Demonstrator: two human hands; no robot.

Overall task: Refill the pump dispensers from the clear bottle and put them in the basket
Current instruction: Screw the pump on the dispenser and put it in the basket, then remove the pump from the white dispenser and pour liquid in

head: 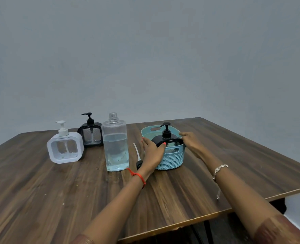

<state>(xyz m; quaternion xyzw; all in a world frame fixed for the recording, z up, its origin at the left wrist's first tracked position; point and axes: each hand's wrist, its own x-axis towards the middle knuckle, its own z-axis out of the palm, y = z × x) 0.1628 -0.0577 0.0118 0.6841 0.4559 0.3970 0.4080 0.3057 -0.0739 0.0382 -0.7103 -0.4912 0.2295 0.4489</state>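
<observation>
The counter (pixel 57 199) shows dark brown, streaky wood grain. On the right, the pale teal basket (pixel 172 161) has a woven lattice pattern and a black dispenser (pixel 166 133) inside. On the left are a white dispenser (pixel 64 148), a far black dispenser (pixel 90 134) and the colourless clear bottle (pixel 115 138).

black dispenser (pixel 166 133) upright in teal basket (pixel 172 158), white dispenser (pixel 65 147), second black dispenser (pixel 91 133), uncapped clear bottle (pixel 115 143) alongside
</observation>
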